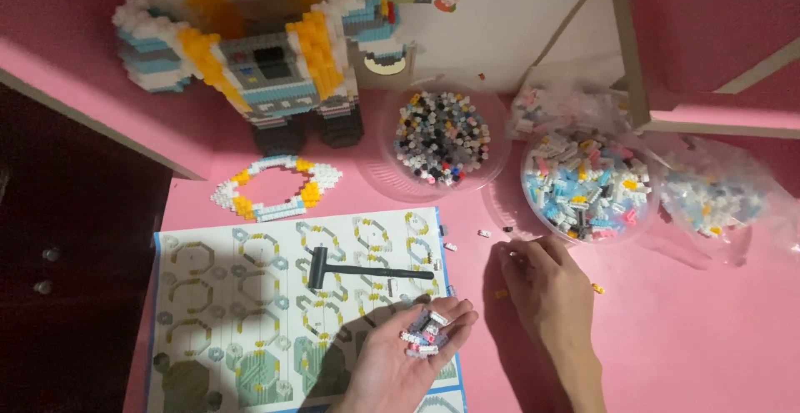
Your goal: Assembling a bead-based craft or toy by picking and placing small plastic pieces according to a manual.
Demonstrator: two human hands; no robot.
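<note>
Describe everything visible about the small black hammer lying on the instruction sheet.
The small black hammer looks like matte plastic: a short blocky head at its left end and a thin straight handle running right. It lies flat on the printed instruction sheet, across the diagrams. Neither hand touches it; the left hand, cupping small bricks, is just below.

Two bare hands, left hand [408, 350] and right hand [546, 284]. Forearms bare too; no sleeves, rings, watch or gloves. Fingernails short, plain.
</note>
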